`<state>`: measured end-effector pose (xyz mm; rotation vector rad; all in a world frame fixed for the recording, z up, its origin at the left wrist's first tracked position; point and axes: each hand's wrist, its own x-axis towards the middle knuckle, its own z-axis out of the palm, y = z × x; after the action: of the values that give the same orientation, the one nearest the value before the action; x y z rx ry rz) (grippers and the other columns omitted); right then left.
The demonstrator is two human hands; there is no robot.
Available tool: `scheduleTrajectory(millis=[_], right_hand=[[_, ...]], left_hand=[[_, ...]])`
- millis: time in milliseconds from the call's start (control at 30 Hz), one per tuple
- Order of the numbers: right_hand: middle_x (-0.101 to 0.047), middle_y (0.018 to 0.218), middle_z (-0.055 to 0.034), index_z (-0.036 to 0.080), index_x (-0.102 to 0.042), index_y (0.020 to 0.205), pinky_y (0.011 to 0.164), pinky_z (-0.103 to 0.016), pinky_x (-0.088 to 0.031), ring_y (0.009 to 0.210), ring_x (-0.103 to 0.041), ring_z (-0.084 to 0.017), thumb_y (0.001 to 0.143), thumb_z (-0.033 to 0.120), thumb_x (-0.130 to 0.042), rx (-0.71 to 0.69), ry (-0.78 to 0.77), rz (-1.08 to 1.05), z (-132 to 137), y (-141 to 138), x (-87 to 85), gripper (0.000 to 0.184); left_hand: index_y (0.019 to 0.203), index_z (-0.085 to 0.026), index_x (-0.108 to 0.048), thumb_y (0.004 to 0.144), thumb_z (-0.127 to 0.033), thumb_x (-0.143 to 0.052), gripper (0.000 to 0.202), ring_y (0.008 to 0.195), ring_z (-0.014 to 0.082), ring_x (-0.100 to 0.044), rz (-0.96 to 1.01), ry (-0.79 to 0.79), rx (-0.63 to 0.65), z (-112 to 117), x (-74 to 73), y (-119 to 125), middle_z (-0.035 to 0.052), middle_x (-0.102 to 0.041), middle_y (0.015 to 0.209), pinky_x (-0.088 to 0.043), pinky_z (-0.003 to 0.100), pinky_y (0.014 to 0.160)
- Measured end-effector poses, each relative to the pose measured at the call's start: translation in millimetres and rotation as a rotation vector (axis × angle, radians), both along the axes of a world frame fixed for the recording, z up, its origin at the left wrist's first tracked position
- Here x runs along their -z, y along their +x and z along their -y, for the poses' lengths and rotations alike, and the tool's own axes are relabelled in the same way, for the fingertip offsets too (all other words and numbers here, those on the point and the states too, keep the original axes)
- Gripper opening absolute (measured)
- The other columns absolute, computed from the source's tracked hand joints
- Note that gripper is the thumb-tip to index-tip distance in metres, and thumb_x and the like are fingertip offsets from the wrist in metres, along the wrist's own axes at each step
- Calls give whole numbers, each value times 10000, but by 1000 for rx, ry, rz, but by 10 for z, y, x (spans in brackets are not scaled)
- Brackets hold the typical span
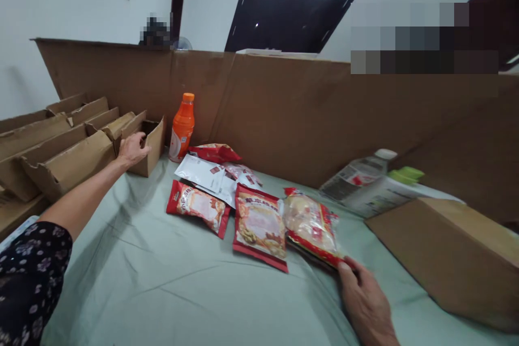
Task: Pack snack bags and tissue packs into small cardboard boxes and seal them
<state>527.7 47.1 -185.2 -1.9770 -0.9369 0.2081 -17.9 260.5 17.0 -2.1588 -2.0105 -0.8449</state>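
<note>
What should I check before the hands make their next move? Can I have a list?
1. Right hand on the red-and-clear plastic food packet: ok, thumb and fingers at its near corner.
2. Left hand has a firm grip on the brown open-topped cardboard box: cannot tell, it is at the rim.
3. Inside of that box visible: not ok, mostly hidden.
4. Orange plastic bottle with orange cap upright: ok.
5. Clear plastic bottle with white cap upright: not ok, tilted.

Your right hand (367, 294) grips a packet (310, 221) by its near corner; your left hand (133, 150) is at an open box (153, 158), near the orange bottle (182, 128).
</note>
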Motion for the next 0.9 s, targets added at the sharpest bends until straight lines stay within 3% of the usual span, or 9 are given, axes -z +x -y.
scheduleTrajectory(millis=[67, 133, 233, 333, 400, 500, 633, 767, 900], right_hand=[[-693, 1194, -197, 192, -630, 1055, 1069, -524, -463, 1171, -632, -403, 663, 715, -403, 8, -11, 11, -7, 8, 12, 692], [-692, 1187, -197, 188, -629, 1051, 1064, -529, -465, 1165, -629, -401, 665, 699, -398, 9, -15, 23, -12, 4, 14, 681], [-696, 1163, -184, 188, -631, 1046, 1059, -532, -469, 1164, -618, -392, 682, 662, -395, 0, -6, 36, -11, -17, 4, 642], [-696, 1133, -175, 186, -639, 1036, 1053, -535, -474, 1147, -614, -382, 692, 631, -402, 6, -9, 32, -10, -37, -11, 611], [-695, 1116, -172, 180, -645, 1045, 1048, -542, -474, 1134, -611, -378, 696, 615, -408, 17, -12, 30, -10, -41, -21, 606], [-685, 1093, -187, 133, -650, 1111, 1023, -568, -477, 1089, -616, -388, 705, 597, -430, 28, -27, 36, 4, -39, -48, 655], [-667, 1134, -223, 65, -634, 1221, 1024, -586, -462, 1105, -617, -415, 743, 574, -461, 26, -55, 56, 69, -94, -140, 719], [-647, 1220, -277, 41, -629, 1247, 1078, -576, -427, 1211, -589, -449, 790, 503, -471, 13, -65, 68, 146, -277, -323, 668], [-569, 1390, -333, 23, -620, 1264, 1186, -597, -311, 1402, -448, -479, 777, 426, -539, 18, 7, 110, 215, -467, -654, 638]], left_hand=[[1309, -166, -626, 1002, -367, -678, 371, 1126, 269, -674, -33, -43, 5, 29, 21, -5, 110, -653, 1305, -589, 486, 960], [1312, -171, -622, 1016, -381, -663, 365, 1115, 256, -674, -58, -51, 13, 149, 32, -36, 109, -642, 1319, -600, 469, 933], [1167, -139, -675, 989, -336, -678, 265, 1061, 252, -679, -77, -29, 57, 522, 0, -150, 101, -688, 1182, -588, 466, 941], [859, -151, -687, 899, -263, -641, 127, 955, 260, -669, -79, 11, 139, 1139, -73, -325, 73, -701, 917, -570, 471, 970], [786, -185, -671, 859, -301, -613, 149, 926, 256, -667, -74, 41, 205, 1648, -110, -446, 52, -698, 862, -539, 496, 1039], [847, -244, -732, 894, -329, -600, 164, 980, 237, -693, -83, 101, 405, 2412, -128, -605, 14, -727, 903, -387, 536, 1212], [1024, -395, -777, 938, -237, -615, 242, 1054, 228, -704, -92, 223, 549, 3140, -156, -742, -11, -691, 931, -431, 529, 1196], [1179, -441, -753, 938, -117, -558, 448, 1133, 227, -684, 20, 154, 693, 3438, -178, -682, 17, -655, 979, -494, 508, 1170], [1197, -416, -751, 919, -76, -573, 474, 1197, 243, -652, 154, 74, 857, 3431, -104, -417, 29, -642, 973, -450, 523, 1214]])
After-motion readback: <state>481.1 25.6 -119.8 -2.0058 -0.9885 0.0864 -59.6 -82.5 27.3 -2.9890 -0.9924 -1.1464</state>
